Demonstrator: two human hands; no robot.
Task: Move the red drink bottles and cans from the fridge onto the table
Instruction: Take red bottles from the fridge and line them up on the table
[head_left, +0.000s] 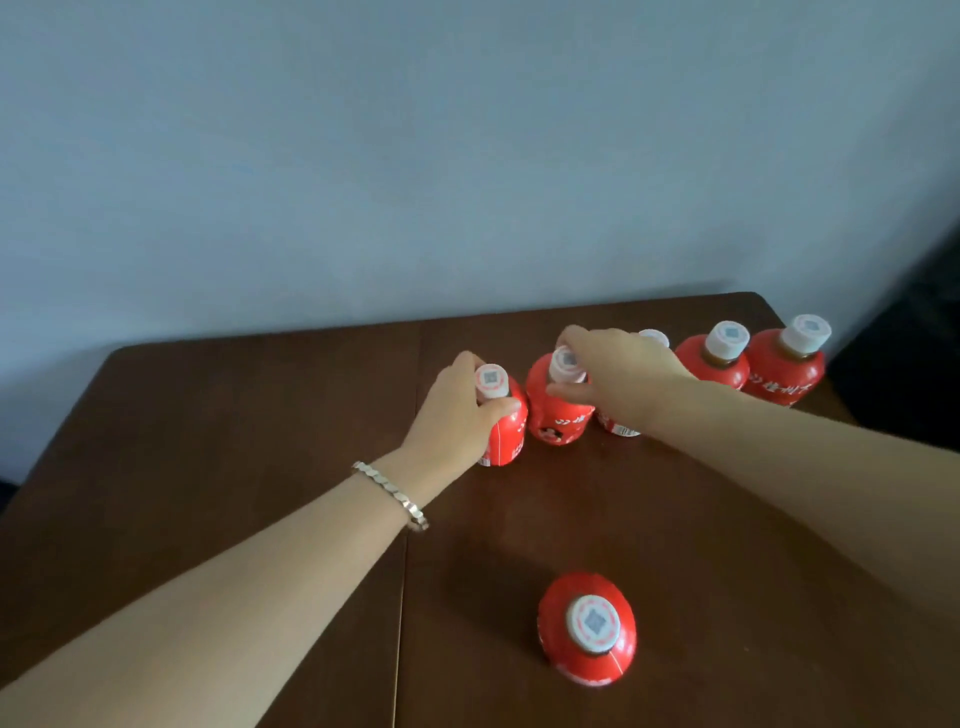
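Note:
Several red drink bottles with white caps stand upright on a dark brown table (234, 467). My left hand (457, 415) grips the neck of the leftmost bottle (504, 431) in the back row. My right hand (613, 369) pinches the cap of the bottle beside it (558, 421). A third bottle (618, 423) is mostly hidden behind my right wrist. Two more bottles (714, 361) (787, 369) stand at the right end of the row. One bottle (589, 629) stands alone near the front of the table.
A pale blue wall runs behind the table. The table has a seam down its middle (410, 493). A dark area lies past the table's right edge (909, 364). A silver bracelet (395, 493) sits on my left wrist.

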